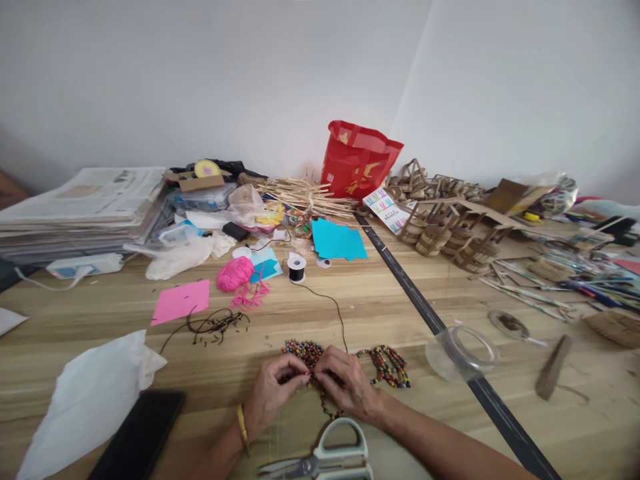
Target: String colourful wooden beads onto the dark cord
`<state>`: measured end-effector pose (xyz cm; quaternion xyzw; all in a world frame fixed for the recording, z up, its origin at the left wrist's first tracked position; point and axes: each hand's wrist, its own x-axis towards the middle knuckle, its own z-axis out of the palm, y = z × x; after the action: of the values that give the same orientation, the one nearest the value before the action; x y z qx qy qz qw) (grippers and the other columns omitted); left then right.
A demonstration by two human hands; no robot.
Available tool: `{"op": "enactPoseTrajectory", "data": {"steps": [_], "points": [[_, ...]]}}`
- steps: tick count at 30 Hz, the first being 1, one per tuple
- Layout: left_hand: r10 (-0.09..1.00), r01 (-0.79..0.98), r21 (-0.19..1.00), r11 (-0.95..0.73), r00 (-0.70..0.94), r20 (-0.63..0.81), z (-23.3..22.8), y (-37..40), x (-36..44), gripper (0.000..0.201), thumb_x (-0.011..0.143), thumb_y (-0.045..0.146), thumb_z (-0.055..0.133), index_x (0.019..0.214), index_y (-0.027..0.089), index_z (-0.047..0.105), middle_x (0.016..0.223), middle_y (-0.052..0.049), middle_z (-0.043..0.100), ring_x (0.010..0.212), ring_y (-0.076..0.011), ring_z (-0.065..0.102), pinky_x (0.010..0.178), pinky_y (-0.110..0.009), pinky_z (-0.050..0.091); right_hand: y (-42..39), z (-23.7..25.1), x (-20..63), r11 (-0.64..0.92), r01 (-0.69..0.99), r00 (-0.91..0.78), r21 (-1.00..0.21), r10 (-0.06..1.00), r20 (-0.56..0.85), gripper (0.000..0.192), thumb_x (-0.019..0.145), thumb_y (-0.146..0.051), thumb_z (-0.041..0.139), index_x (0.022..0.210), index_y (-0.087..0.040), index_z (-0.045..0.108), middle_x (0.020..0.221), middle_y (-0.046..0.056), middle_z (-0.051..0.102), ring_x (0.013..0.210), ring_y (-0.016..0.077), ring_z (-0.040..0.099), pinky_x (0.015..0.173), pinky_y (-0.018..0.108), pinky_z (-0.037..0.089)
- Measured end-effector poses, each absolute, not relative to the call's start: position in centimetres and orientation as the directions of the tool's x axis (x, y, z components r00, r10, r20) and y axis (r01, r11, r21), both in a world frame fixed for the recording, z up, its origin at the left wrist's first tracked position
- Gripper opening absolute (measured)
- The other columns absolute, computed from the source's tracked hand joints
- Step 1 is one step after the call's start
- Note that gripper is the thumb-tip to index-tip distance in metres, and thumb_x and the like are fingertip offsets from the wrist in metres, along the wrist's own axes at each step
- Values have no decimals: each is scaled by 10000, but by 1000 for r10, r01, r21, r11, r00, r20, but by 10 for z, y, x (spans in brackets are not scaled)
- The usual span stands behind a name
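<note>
My left hand (273,387) is closed in a pinch, a small reddish bead (307,373) at its thumb and fingertip. Close against it, my right hand (345,380) has its fingers curled round a beaded cord; its exact grip is partly hidden. From a white spool (297,269), thin black cord (340,310) runs down to the right hand. Loose multicoloured beads (303,348) lie in a heap just beyond both hands. Strung beads (387,365) lie looped to the right, and a short beaded length (327,407) shows beneath my right hand. Pale-handled scissors (345,450) rest nearest to me.
A black phone (140,433) and white paper (95,400) lie at left, near black cord scraps (215,323) and pink yarn (235,273). Clear tape (463,353) sits at right. Small woven baskets (433,238), a red bag (357,160) and stacked newspapers (85,200) stand farther back.
</note>
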<state>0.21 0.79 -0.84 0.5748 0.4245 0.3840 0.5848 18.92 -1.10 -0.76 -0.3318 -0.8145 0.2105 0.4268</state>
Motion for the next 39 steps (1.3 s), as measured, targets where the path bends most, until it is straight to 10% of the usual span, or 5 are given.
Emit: {"op": "enactPoseTrajectory", "data": {"steps": [39], "points": [[926,39,998,56,371,-66,-14,9,3,96,631,218,712,648,143,655,596,-2,647,575,-136,579,577,-227,457,-11,-8,189,699,347,-422,-626,712,561,161,953,-212,462,870,-172,594,771,61,597,721,158,558,625,249,449]]}}
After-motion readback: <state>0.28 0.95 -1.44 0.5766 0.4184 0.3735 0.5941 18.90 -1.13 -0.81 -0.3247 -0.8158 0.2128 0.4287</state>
